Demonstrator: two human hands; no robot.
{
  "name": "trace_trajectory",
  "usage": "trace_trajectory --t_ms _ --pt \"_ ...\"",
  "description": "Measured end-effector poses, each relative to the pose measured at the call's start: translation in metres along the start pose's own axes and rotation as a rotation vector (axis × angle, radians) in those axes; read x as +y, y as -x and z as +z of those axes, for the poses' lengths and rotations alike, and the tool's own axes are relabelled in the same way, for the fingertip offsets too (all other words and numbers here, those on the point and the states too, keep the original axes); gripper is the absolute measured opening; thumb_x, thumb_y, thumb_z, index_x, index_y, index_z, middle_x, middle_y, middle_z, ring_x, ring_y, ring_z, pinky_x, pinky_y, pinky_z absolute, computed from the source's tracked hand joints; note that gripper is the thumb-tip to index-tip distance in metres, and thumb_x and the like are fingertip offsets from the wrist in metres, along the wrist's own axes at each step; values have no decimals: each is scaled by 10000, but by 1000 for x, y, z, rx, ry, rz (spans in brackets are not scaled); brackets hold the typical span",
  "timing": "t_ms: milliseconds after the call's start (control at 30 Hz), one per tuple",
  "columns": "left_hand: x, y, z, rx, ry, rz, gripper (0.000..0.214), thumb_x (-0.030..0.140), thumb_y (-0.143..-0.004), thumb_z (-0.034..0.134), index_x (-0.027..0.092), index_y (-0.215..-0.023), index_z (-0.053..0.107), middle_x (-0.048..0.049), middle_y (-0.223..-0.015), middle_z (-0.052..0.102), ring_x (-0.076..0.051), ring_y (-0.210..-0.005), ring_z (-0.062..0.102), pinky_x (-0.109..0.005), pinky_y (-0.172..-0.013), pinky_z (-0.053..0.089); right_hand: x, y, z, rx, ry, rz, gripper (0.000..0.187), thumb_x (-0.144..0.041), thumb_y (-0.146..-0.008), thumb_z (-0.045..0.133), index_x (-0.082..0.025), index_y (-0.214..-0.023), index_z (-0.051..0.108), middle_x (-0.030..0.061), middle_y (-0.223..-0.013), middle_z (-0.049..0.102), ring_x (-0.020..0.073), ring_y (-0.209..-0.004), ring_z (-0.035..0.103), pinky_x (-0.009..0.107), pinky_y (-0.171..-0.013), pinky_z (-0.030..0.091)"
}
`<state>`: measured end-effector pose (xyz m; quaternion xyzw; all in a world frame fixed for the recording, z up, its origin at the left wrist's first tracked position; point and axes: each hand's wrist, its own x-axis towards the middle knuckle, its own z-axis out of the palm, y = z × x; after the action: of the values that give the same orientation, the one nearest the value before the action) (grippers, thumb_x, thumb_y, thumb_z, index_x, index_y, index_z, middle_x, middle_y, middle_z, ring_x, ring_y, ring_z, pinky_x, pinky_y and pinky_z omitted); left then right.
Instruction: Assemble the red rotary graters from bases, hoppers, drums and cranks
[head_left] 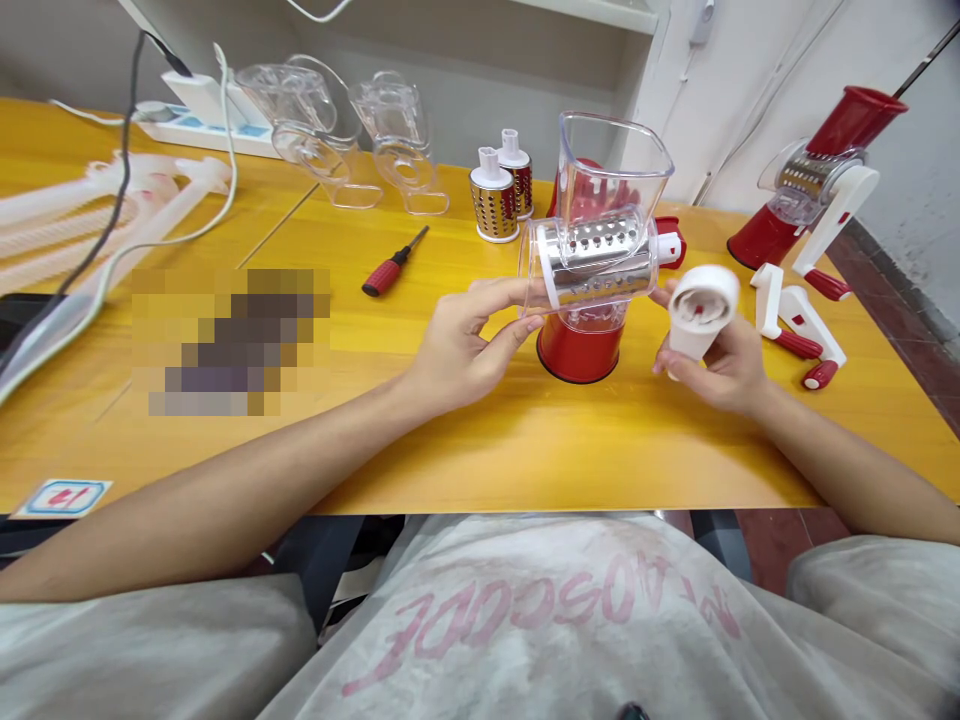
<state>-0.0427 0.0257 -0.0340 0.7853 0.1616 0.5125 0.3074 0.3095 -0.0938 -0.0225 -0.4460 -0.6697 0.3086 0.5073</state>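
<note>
A rotary grater (pixel 581 345) with a red base and a clear hopper housing stands upright in front of me. Inside the housing lies a metal grating drum (pixel 600 252), its white shaft end poking out on the right. My left hand (pixel 469 345) grips the rim of the housing's left opening, thumb below and fingers partly hidden. To the right of the housing, my right hand (pixel 724 365) is closed around a white crank handle (pixel 703 305), its round socket end up. A gap shows between the crank handle and the shaft end.
Two spare drums (pixel 495 205) stand behind the grater, clear housings (pixel 397 140) further left. A red screwdriver (pixel 390 272) lies left. Loose crank handles (pixel 799 330) and an assembled grater (pixel 795 190) are at right. Cables and a power strip (pixel 210 125) occupy the back left.
</note>
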Motion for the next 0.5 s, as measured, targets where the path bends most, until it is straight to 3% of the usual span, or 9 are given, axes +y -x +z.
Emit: trace_trajectory --t_ms 133,233,333,400,500 --pt "-5 2 -1 26 16 -3 481 654 -1177 868 254 -1434 945 -144 -1377 970 -347 -1282 934 -536 -1233 743 -11 -15 -5 279 -136 -60 536 -459 -997 1027 -367 -1440 740 20 -1103 858 208 -722 740 369 -652 657" --pt "-9 1 -4 15 51 16 448 623 -1194 858 263 -1449 938 -137 -1360 970 -343 -1251 945 -546 -1197 772 -14 -26 -11 288 -322 65 492 -507 -1000 974 -368 -1417 752 -2 -1039 834 200 -765 749 355 -707 702" --pt "-11 0 -7 5 84 46 370 552 -1208 862 279 -1445 942 -127 -1333 971 -344 -1234 953 -555 -1169 788 -11 -30 -14 276 -432 159 461 -566 -969 998 -329 -1286 762 27 -1130 868 226 -958 824 399 -901 789" --pt "-12 -1 -8 6 92 54 352 532 -1208 867 277 -1439 943 -126 -1320 972 -348 -1231 956 -561 -1164 793 -6 -29 -15 276 -426 179 560 -632 -917 1080 -323 -1255 759 39 -1225 893 256 -1072 863 459 -982 820" --pt "-13 -1 -9 6 91 37 372 562 -1195 880 270 -1416 945 -125 -1335 972 -352 -1235 957 -568 -1172 798 3 -30 -19 267 -348 156 730 -721 -804 1181 -318 -1228 746 46 -1190 906 296 -1127 902 498 -948 839"
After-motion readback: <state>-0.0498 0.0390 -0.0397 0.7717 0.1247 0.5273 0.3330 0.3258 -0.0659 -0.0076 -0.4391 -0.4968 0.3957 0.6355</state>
